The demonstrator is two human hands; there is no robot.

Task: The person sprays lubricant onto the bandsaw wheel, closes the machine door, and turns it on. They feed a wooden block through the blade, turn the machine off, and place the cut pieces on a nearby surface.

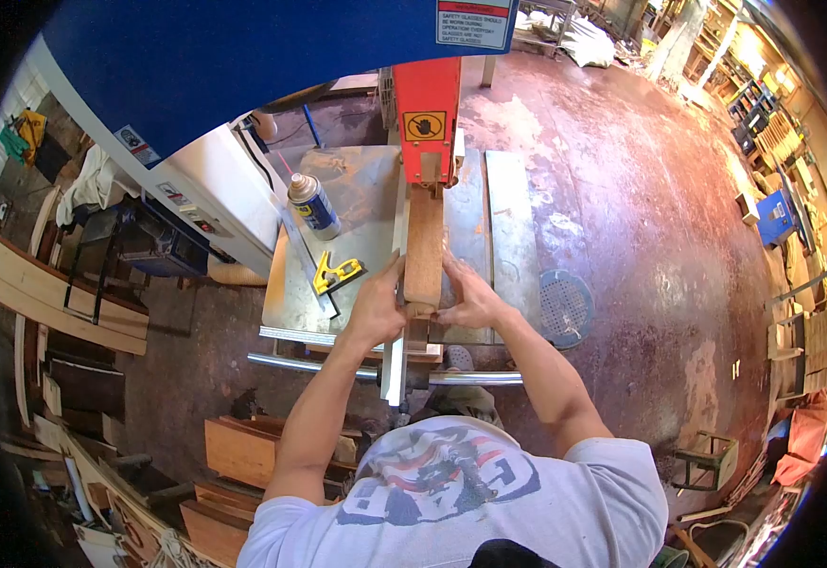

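Note:
A long wooden board (pixel 424 246) lies on the metal band saw table (pixel 361 194), its far end under the red blade guard (pixel 427 109). My left hand (pixel 377 309) grips the near left edge of the board, beside the grey fence rail (pixel 396 284). My right hand (pixel 467 295) presses the near right side of the same board. Both arms reach forward from my white shirt.
On the table's left part stand a blue-and-yellow spray can (pixel 313 204) and a yellow square tool (pixel 336 274). The saw's blue upper housing (pixel 234 57) hangs overhead. Wooden planks (pixel 238 452) lie on the floor at left. A round floor drain (pixel 565 307) is to the right.

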